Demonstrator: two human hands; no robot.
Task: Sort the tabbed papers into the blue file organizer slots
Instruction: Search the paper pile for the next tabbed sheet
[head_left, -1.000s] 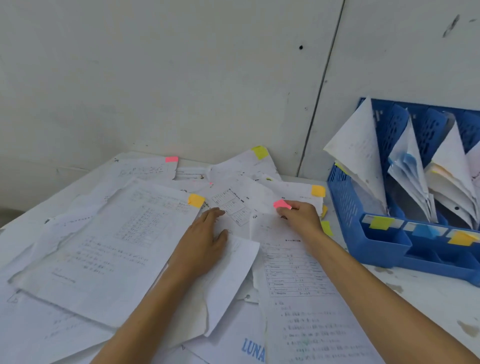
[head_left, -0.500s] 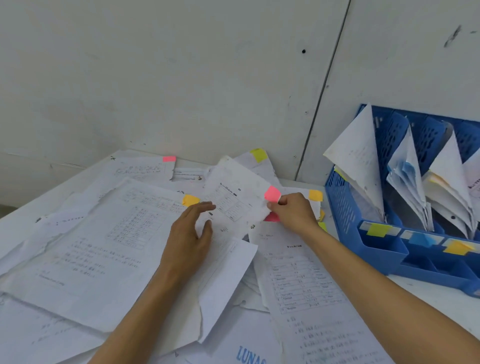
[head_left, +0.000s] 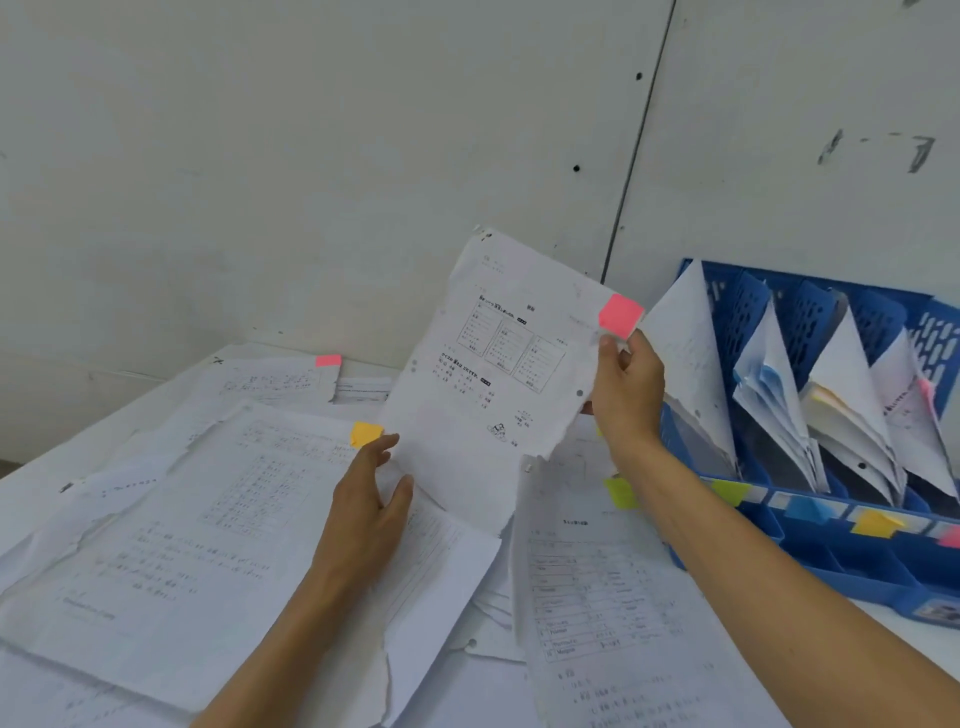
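Pink-tabbed paper (head_left: 493, 374) now raised — right hand (head_left: 628, 395) pinching, print illegible, organizer (head_left: 831, 571) cropped

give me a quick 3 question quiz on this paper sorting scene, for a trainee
1. True or false: the right hand pinches the held-up sheet just below its pink tab.
2. The left hand lies on the pile with its fingertips by a sticky tab. What colour is it? A blue, B orange-yellow, C green.
3. Fill in: along the front of the blue file organizer, the labels run left to right: green label, blue label, yellow label, then ____.

Key: 1 true; 2 B; 3 pink, the pink label cut off by the picture's edge.
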